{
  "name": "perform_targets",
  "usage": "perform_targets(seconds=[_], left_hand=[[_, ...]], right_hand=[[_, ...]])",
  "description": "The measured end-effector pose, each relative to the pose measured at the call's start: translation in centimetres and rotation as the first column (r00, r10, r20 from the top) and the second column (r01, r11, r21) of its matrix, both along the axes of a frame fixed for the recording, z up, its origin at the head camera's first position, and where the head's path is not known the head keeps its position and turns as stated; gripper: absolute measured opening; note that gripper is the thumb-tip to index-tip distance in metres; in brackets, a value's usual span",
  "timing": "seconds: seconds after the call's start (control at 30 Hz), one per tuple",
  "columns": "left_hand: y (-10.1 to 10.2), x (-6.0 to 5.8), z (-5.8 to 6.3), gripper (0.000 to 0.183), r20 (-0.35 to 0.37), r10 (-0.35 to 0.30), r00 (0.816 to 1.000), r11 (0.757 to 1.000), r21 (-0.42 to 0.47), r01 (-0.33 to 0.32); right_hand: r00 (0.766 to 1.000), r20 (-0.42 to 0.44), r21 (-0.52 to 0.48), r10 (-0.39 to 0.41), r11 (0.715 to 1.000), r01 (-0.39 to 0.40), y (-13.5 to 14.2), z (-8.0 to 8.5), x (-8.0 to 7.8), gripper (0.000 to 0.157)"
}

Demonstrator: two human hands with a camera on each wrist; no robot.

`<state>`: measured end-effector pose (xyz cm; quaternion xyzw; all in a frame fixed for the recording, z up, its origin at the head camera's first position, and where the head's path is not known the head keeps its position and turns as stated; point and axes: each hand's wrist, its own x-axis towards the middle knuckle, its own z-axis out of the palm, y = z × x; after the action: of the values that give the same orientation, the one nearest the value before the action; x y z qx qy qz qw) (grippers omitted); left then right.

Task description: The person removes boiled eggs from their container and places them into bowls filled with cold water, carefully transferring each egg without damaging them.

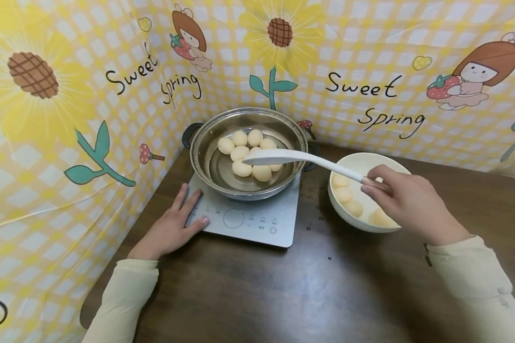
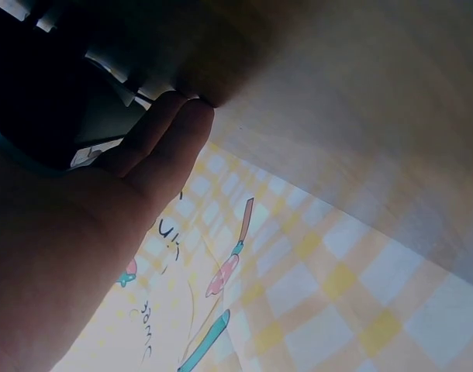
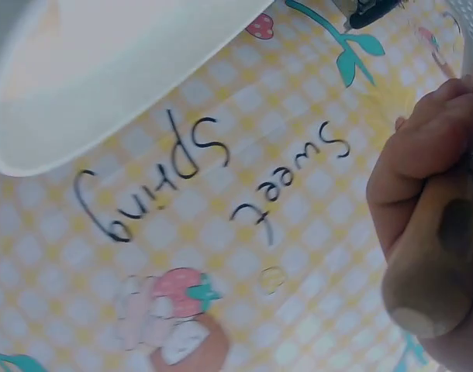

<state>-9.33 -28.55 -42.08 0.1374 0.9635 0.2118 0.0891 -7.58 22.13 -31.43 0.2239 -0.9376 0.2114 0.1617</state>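
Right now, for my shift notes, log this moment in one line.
right hand: grips skimmer over pot; left hand: touches cooktop; egg-shaped pieces: in pot and bowl

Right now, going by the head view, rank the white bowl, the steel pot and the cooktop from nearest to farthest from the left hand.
1. Cooktop: nearest, with the left hand at its left edge.
2. Steel pot: next, on the cooktop, ahead and to the right.
3. White bowl: farthest, right of the cooktop.
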Motion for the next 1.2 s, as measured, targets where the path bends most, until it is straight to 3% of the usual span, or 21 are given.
perform_targets(seconds=[0.2,0.67,1.03,1.2], left_hand=[[-0.1,0.0,-0.1,0.083,0.001,0.004,1.0,1.0,-0.002,-0.004],[0.1,0.0,0.2,0.083,-0.005,0.005,1.0,1.0,-0.004,-0.005],[-0.1,0.0,-0.2,0.084,-0.019,0.001,1.0,1.0,-0.001,-0.001],[-0.1,-0.1,-0.2,0.084,-0.021,-0.001,1.0,1.0,0.007,0.001]], right_hand=[[0.997,-0.07,0.081,0.024,0.997,-0.018,-2.0,-0.4,-1.6,0.017],[0.982,-0.168,0.1,0.086,0.993,-0.07,-3.1,0.3,-1.4,0.021],[0.978,-0.197,0.143,0.068,0.989,-0.04,-3.5,0.4,-1.5,0.02],[0.992,-0.113,0.188,0.059,0.981,-0.037,-3.5,1.0,-1.2,0.018]])
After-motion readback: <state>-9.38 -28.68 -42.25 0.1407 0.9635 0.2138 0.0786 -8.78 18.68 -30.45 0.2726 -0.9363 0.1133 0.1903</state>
